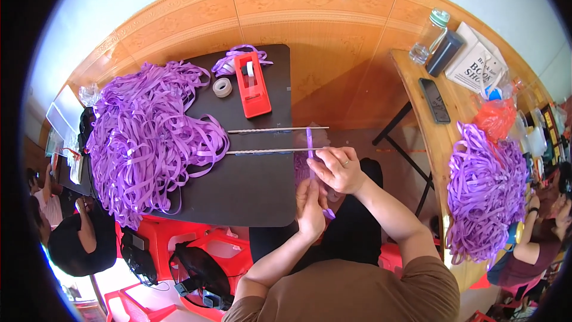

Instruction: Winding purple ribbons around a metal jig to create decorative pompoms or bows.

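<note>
Ribbon (310, 139) (purple) across two rods (277, 129), right hand (341, 169) at one, left hand (310, 209) alongside.

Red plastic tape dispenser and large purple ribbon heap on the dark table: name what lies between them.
In the head view, a small round whitish tape roll and, nearer the tan wall, part of a small purple ribbon bundle.

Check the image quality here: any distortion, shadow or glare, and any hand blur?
Head view: fisheye bends the wall panel into an arch, corners black; head view: shadow darkens that panel beside the dark table; head view: lower left looks washed out; head view: right hand and left hand show no obvious blur.
</note>
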### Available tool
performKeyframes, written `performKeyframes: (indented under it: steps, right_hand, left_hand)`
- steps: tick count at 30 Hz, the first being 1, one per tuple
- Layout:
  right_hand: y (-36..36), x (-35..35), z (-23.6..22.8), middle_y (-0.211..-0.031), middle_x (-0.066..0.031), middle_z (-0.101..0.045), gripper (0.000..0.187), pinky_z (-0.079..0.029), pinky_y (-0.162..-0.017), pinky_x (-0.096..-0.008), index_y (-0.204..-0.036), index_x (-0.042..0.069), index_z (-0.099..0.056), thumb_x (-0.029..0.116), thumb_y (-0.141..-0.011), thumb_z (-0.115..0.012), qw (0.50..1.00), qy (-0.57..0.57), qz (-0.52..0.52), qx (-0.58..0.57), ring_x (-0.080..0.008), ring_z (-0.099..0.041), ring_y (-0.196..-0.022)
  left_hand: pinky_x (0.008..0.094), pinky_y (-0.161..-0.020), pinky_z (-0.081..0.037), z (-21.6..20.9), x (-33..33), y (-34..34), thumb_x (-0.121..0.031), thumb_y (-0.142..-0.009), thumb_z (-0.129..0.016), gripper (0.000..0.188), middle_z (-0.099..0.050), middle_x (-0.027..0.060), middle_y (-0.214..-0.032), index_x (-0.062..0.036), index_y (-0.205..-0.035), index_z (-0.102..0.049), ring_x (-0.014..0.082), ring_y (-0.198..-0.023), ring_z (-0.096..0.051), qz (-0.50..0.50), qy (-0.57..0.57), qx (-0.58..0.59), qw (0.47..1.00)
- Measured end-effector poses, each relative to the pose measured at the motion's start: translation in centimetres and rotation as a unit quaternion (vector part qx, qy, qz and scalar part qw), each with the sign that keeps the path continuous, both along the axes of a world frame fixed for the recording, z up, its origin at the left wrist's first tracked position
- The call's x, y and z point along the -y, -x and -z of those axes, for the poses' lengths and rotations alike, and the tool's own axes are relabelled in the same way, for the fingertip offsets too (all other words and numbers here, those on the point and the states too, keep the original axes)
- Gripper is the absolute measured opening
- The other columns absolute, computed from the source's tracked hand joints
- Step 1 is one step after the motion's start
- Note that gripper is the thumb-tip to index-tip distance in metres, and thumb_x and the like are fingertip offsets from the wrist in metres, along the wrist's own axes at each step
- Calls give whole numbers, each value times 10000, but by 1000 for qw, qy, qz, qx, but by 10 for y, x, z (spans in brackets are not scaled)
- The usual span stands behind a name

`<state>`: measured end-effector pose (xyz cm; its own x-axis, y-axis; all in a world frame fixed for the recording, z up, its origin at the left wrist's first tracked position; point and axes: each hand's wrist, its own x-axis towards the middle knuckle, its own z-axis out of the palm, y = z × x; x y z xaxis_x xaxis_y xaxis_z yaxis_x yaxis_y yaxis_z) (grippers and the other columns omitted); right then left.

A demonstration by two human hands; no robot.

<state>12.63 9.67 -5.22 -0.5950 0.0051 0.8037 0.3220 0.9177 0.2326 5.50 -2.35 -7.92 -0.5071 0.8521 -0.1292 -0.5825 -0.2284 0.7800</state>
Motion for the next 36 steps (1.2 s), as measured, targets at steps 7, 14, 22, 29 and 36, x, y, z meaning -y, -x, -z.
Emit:
performKeyframes:
  steps: [7, 14, 22, 29, 36]
  right_hand:
    - [0, 3, -4, -1018, -35, -625, 297, -424, -745, -311, -920, 81, -714, 163, -638, -669, 996, -54, -48, 44, -188, -563, -935]
    - [3, 16, -18, -957, -34, -647, 267, -412, -687, -305, -877, 74, -697, 131, -624, -760, 997, 1, -78, 10, -175, -589, -825]
    - [15, 9, -60, -842, -47, -628, 155, -417, -633, -329, -821, 71, -673, 43, -669, -685, 956, 263, -123, -47, -219, -580, -755]
    - [43, -70, -62, -739, -58, -630, 54, -428, -631, -232, -804, -45, -688, -34, -806, -636, 694, 680, -182, -150, -114, -569, -692]
    - [61, -101, -37, -714, -43, -665, 62, -450, -609, -217, -753, 16, -702, 64, -792, -703, 554, 804, -167, -135, -98, -600, -653]
  left_hand:
    - [182, -414, -282, -17, 27, -12, -216, -1005, -424, 221, -493, -14, -616, -53, -966, -567, 48, -452, -410, 21, 52, 54, 997]
    - [160, -455, -346, -52, 58, -3, -147, -1005, -414, 215, -562, 5, -726, -26, -1098, -566, 40, -506, -466, 111, 17, -63, 992]
    - [199, -447, -395, -133, 56, 65, -209, -991, -439, 298, -588, 65, -725, 15, -1160, -541, 102, -506, -529, 153, -46, -168, 973]
    - [228, -560, -483, -121, 62, 55, -94, -968, -453, 273, -633, 126, -834, 18, -1206, -530, 133, -649, -600, 135, -189, -201, 952]
    - [197, -574, -456, 8, 43, 19, -125, -968, -495, 246, -625, 39, -864, -13, -1181, -546, 60, -672, -563, 284, 52, -171, 942]
